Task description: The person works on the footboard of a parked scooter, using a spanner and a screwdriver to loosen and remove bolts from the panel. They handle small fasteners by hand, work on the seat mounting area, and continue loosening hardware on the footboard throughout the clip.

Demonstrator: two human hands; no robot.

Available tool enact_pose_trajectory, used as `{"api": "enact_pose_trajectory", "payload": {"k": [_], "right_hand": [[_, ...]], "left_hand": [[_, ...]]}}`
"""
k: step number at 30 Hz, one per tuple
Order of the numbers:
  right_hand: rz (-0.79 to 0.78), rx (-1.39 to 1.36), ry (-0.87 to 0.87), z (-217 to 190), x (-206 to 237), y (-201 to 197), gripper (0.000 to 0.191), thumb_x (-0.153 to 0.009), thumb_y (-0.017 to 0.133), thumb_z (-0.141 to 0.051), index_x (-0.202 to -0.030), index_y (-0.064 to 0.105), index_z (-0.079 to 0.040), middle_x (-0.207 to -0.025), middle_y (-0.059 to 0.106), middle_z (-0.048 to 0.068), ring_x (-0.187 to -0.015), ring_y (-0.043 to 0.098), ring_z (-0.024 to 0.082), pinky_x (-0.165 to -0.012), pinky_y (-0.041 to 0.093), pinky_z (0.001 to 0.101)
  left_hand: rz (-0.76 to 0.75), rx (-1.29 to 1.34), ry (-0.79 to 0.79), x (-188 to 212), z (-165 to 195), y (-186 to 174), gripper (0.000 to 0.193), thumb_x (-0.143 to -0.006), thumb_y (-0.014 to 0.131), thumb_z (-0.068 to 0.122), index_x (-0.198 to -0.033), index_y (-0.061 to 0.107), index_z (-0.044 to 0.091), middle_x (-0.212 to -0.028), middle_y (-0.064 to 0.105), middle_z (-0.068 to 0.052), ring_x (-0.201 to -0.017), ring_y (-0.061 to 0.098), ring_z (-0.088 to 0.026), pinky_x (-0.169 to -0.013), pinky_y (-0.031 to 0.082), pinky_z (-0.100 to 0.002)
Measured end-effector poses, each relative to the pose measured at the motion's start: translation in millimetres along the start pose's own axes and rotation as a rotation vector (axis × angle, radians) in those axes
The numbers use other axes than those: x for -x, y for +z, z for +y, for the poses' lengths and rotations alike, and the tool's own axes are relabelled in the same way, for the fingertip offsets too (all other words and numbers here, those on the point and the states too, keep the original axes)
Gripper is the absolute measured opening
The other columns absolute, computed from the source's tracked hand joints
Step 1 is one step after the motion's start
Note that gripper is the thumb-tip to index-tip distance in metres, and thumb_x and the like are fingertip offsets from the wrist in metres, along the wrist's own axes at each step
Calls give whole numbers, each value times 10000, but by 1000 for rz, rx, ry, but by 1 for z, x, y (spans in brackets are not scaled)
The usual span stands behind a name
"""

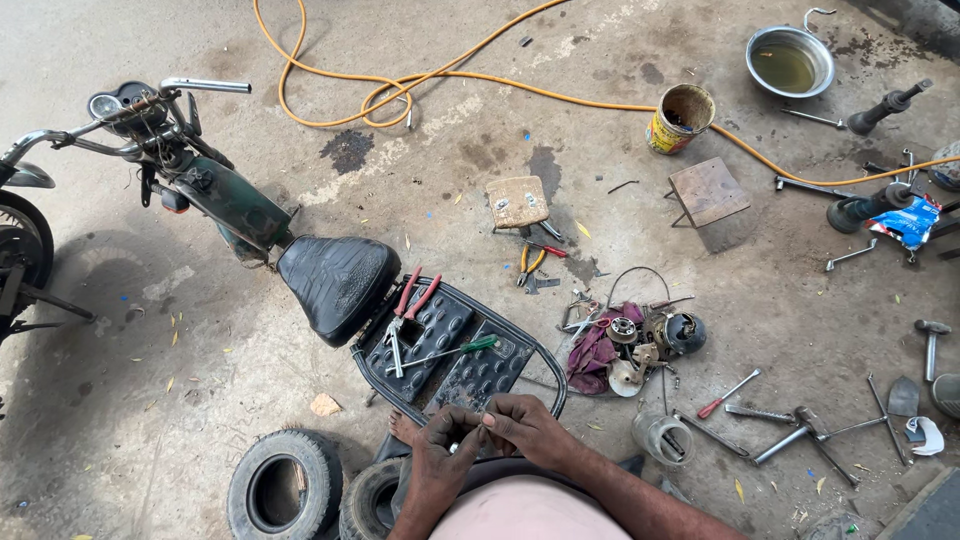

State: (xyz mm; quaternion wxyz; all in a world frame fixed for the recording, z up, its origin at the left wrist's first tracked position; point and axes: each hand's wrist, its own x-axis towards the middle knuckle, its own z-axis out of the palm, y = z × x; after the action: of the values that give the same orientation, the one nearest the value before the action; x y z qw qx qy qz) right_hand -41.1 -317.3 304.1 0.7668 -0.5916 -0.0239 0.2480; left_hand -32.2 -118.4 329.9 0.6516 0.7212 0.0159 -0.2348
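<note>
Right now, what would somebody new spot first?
Probably the stripped green motorbike lying across the left side, its black seat near the middle. Then the orange hose looping along the top, and the two hands meeting at the bottom, pinching something too small to make out.

Both hands, left hand (440, 440) and right hand (527, 425), pinch some tiny part together; red pliers (415, 300) and a green screwdriver (450, 352) lie on the bike's rear rack (545, 360).

Pliers (413, 297) and a screwdriver (450, 352) are laid on the footboard (480, 375), right of the seat (338, 283); tyres (285, 485) are set on the floor (200, 370) below.
</note>
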Motion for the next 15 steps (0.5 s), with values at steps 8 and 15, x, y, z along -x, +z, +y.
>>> {"api": "enact_pose_trajectory", "payload": {"k": [8, 15], "right_hand": [[-6, 2, -5, 0, 4, -1, 316, -1053, 581, -353, -952, 602, -54, -782, 642, 10, -670, 586, 64, -582, 492, 240], [6, 119, 60, -3, 6, 0, 428, -1078, 485, -403, -910, 654, -47, -677, 599, 6, -616, 592, 67, -565, 523, 233]], "left_hand": [[13, 47, 40, 4, -4, 2, 141, -896, 762, 108, -988, 696, 24, -857, 716, -35, -758, 675, -75, -666, 597, -253], [-2, -59, 35, 5, -5, 2, 133, -901, 764, 108, -979, 698, 23, -889, 700, -42, -793, 683, -94, -696, 611, -257]]}}
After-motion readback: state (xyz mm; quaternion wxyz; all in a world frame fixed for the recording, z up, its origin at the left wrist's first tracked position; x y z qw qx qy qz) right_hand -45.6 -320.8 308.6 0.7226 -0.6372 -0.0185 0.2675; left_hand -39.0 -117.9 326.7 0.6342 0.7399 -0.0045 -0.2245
